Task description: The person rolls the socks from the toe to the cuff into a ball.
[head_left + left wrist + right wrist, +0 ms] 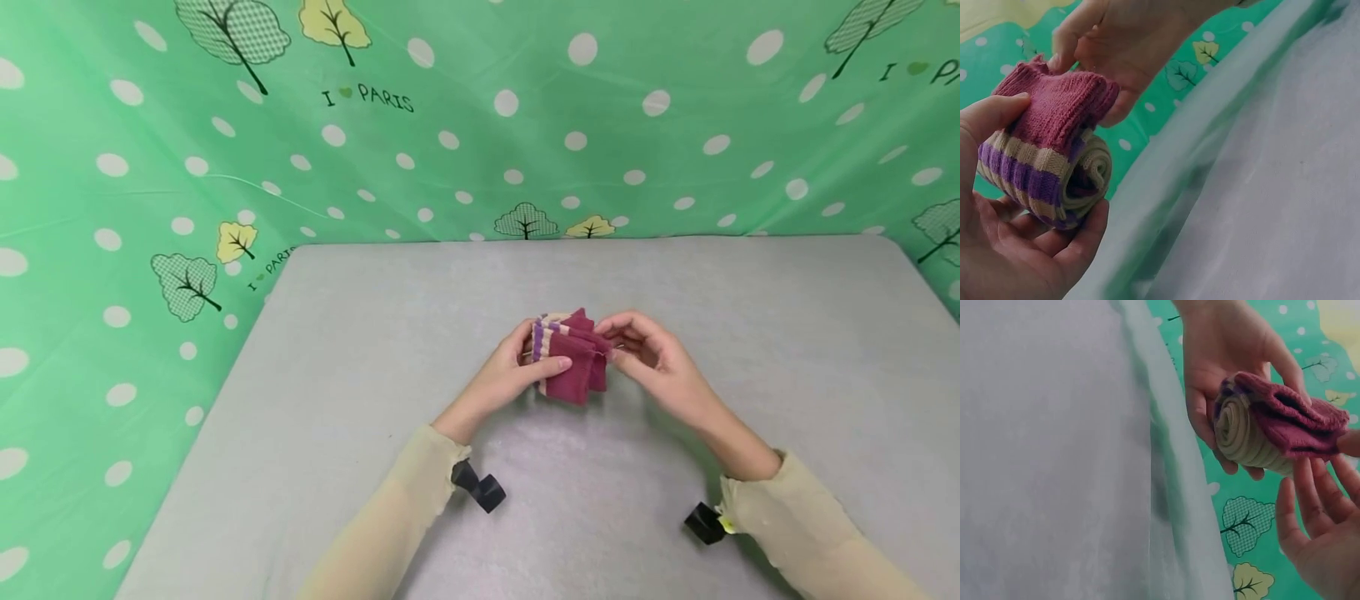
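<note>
I see the left hand [512, 372] gripping the socks [567, 379] from nine o'clock, the right hand [670, 371] pinching their cuff [1060, 103] at three.

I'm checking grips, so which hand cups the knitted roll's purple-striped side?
The left hand: its fingers curl under the purple stripes, its thumb on the burgundy knit; the right hand has fingertips at that knit's edge.

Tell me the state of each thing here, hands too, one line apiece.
Socks: rolled up, maroon end sticking out of the roll.
Left hand: curled round the socks, thumb on the maroon part.
Right hand: pinching the maroon end.
Green cloth: hung up, lightly creased.
Table: flat, below the hands.
</note>
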The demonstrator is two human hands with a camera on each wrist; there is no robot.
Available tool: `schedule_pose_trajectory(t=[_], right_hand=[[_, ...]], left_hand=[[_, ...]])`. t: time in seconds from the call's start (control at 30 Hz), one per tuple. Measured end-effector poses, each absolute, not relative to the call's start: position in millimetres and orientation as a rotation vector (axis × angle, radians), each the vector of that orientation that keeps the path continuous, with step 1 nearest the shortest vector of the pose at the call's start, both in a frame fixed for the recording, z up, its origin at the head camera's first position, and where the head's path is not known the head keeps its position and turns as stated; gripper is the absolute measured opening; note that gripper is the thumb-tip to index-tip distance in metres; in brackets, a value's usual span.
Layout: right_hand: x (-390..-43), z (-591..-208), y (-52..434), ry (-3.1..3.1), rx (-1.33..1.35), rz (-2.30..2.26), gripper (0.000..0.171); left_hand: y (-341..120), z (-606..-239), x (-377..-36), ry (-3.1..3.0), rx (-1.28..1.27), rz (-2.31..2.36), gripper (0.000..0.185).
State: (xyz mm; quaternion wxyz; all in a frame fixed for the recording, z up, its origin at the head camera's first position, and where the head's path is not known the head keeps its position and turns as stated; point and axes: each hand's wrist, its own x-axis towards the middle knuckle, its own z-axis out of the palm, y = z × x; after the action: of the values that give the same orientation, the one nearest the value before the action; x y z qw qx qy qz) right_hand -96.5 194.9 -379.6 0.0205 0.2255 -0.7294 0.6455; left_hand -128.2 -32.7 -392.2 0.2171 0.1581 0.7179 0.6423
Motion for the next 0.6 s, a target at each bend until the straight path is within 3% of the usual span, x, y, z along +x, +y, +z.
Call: schedule_pose_trajectory(t=[0.33, 0.6], right_hand=[[-93, -376, 187, -2.331, 0.589, 1.624, 0.015], [-92, -372, 173, -2.337, 0.532, 1.215, 0.016]], left_hand=[[-25, -387, -121, 2.225, 0.389, 1.686, 0.046], [-13, -375, -107, 2.554, 0.438, 1.428, 0.062]])
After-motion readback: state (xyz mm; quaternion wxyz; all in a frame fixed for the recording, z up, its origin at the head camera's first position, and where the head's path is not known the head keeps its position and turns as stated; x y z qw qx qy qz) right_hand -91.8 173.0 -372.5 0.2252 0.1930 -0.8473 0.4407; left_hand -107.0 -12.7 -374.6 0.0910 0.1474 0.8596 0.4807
